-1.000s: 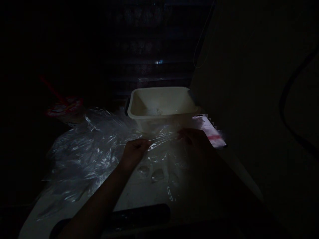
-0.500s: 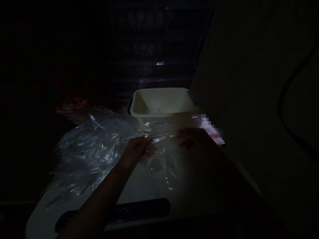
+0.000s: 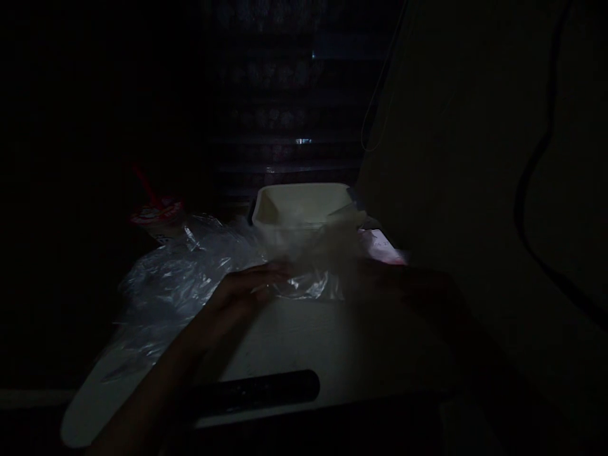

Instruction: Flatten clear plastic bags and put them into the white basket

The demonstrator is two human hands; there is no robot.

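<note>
Since 0.5 s ago, the clear plastic film [image 3: 316, 285] has swung up into a blur before the near wall of the white tub [image 3: 304, 201], so it is probably being shaken or turned. The left hand [image 3: 249, 285] pinches its edge; I cannot tell whether the right hand [image 3: 403, 278] grips it. It looks thin, crinkled, glossy.

A pale tabletop [image 3: 294, 335] carries crumpled clear plastic [image 3: 175, 285] at ten o'clock, with a cream bin [image 3: 299, 202] at twelve; a dark elongated shape [image 3: 266, 389] shows at six.
</note>
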